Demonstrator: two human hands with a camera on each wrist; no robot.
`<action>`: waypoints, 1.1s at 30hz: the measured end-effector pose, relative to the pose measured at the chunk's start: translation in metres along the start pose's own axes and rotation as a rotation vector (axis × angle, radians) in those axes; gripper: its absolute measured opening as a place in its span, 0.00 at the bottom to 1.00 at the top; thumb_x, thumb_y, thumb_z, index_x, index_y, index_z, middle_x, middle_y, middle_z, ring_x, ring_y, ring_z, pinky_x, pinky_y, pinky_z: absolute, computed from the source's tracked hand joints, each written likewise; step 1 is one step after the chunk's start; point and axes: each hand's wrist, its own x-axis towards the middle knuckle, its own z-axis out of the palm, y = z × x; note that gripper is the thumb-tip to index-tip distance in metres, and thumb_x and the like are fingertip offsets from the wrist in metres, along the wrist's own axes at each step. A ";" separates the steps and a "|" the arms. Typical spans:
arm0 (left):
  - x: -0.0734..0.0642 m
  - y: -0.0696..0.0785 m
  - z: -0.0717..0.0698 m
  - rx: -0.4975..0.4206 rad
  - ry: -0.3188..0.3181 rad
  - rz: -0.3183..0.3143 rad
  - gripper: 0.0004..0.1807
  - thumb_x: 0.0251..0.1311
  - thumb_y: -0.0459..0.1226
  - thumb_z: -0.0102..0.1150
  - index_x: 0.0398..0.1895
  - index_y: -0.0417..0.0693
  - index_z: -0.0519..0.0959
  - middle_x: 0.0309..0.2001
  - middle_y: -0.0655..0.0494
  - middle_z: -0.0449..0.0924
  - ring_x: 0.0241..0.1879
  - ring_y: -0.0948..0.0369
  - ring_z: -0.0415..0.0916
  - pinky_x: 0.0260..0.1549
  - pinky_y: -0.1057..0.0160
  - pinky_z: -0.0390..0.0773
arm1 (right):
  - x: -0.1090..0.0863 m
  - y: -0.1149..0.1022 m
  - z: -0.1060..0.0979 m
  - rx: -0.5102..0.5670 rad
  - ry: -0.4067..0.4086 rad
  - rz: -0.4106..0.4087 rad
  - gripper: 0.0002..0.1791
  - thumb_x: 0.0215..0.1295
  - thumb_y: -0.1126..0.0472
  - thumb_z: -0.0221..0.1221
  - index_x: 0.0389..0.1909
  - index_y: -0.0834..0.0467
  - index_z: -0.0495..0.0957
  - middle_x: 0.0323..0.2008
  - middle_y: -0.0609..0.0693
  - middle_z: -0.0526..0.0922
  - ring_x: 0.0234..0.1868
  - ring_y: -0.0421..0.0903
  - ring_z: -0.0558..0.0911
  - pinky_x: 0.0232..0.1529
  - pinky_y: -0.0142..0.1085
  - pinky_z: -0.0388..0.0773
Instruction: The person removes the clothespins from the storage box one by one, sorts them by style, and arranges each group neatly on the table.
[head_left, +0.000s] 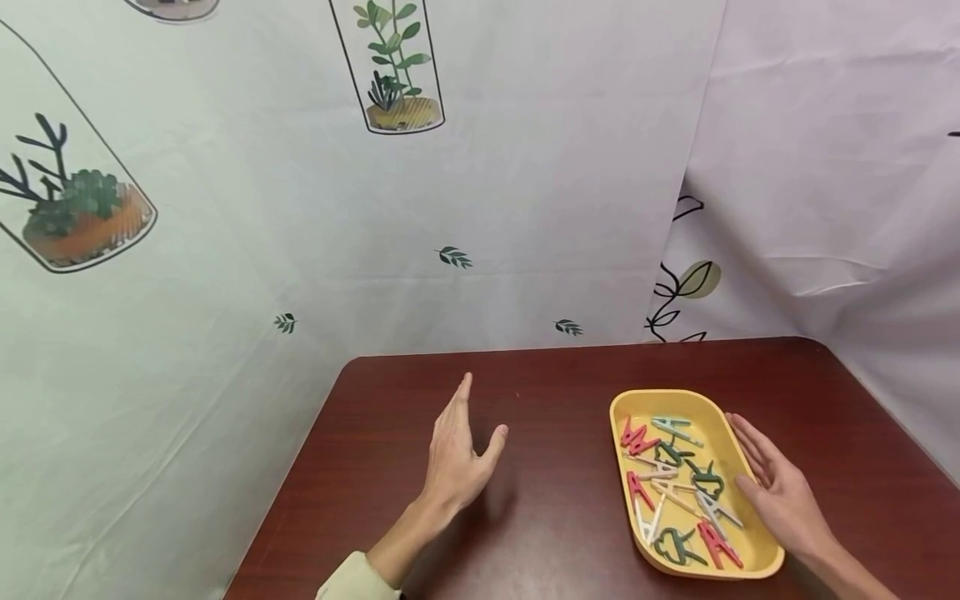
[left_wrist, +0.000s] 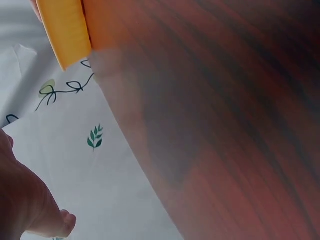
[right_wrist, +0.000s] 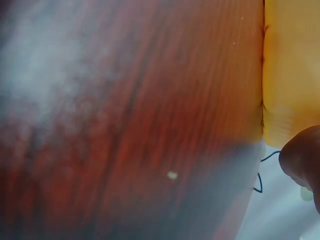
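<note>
A yellow tray (head_left: 628,508) lies on the dark red table, holding several clothespins in red, green, white and pale blue. One red clothespin (head_left: 718,543) rests near its front end, and a light blue clothespin (head_left: 675,429) near the back. My right hand (head_left: 783,500) is at the tray's right side, fingers extended along the outer wall and thumb at the rim. In the right wrist view, a fingertip (right_wrist: 302,157) overlaps the tray's side (right_wrist: 292,70). My left hand (head_left: 456,458) hovers over the table left of the tray, fingers straight, thumb spread, holding nothing.
The brown-red table (head_left: 555,500) has rounded back corners. A white cloth (head_left: 525,208) printed with plants in jars and small leaves hangs behind it and along both sides.
</note>
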 end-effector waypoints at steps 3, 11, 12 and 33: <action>0.001 0.005 0.008 -0.032 0.003 0.002 0.48 0.67 0.46 0.65 0.86 0.51 0.53 0.80 0.56 0.64 0.76 0.51 0.66 0.73 0.40 0.65 | 0.000 0.001 0.000 0.026 0.001 -0.004 0.46 0.63 0.89 0.48 0.83 0.65 0.54 0.78 0.30 0.63 0.72 0.21 0.64 0.63 0.14 0.64; 0.004 0.021 0.031 -0.134 -0.004 0.010 0.45 0.67 0.44 0.68 0.84 0.51 0.57 0.76 0.58 0.71 0.73 0.55 0.70 0.67 0.42 0.74 | 0.001 0.001 0.000 0.068 0.003 0.001 0.46 0.64 0.89 0.47 0.83 0.64 0.55 0.77 0.30 0.64 0.73 0.22 0.64 0.63 0.15 0.65; 0.004 0.023 0.033 -0.143 -0.005 0.010 0.45 0.67 0.44 0.68 0.84 0.51 0.58 0.75 0.59 0.71 0.73 0.56 0.70 0.66 0.43 0.75 | 0.002 0.001 0.000 0.070 0.003 0.000 0.46 0.64 0.89 0.47 0.83 0.64 0.55 0.77 0.30 0.65 0.73 0.22 0.64 0.63 0.15 0.65; 0.024 0.072 0.092 -0.346 -0.043 -0.024 0.40 0.69 0.47 0.71 0.80 0.50 0.66 0.72 0.59 0.75 0.71 0.59 0.72 0.69 0.48 0.73 | 0.003 0.003 0.002 0.187 -0.011 -0.015 0.45 0.63 0.90 0.46 0.82 0.66 0.56 0.77 0.32 0.67 0.73 0.25 0.67 0.63 0.18 0.67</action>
